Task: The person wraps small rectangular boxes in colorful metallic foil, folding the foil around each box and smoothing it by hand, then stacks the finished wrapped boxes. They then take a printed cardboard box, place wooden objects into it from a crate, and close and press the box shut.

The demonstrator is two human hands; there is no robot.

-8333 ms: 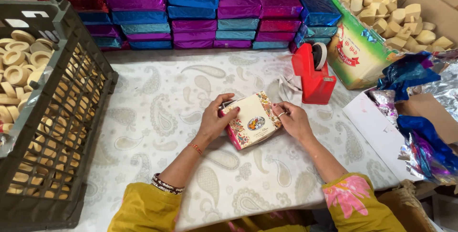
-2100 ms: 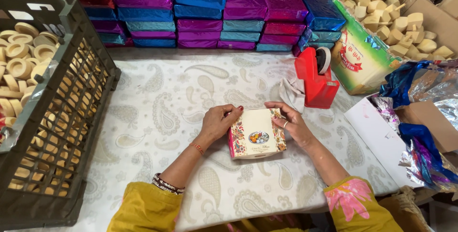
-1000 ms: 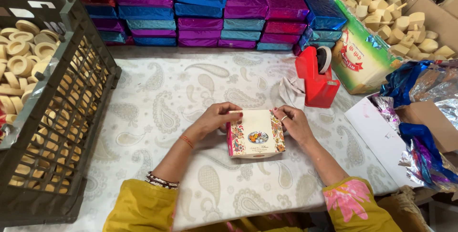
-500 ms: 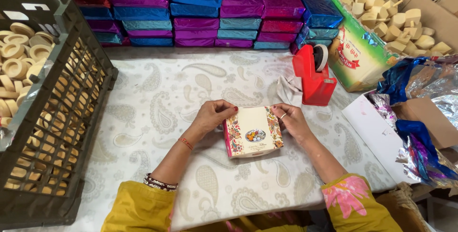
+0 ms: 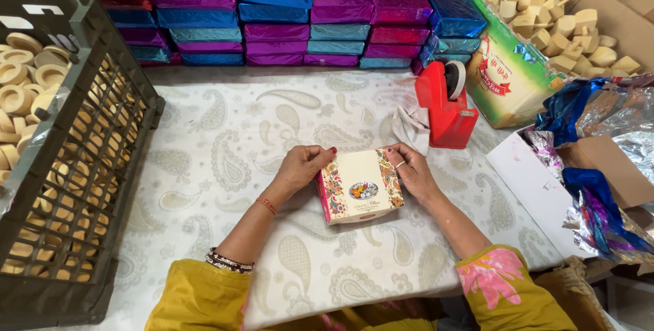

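Observation:
A small cream cardboard box (image 5: 359, 186) with floral side borders and a round picture on its lid rests on the paisley tablecloth (image 5: 211, 140). My left hand (image 5: 303, 166) grips its left edge, fingertips on the top corner. My right hand (image 5: 411, 169), with a ring on one finger, holds the right edge. Both hands press the box between them at the table's middle front.
A red tape dispenser (image 5: 445, 106) and a crumpled white cloth (image 5: 411, 127) sit just behind the box. Stacks of shiny wrapped boxes (image 5: 286, 11) line the back. A dark crate (image 5: 75, 167) of round biscuits stands left; a carton (image 5: 545, 38) of pale blocks and loose foil sheets (image 5: 606, 167) lie right.
The box has been turned and set flatter between my hands over the frames. My hands stayed on its two sides, shifting slightly on the edges.

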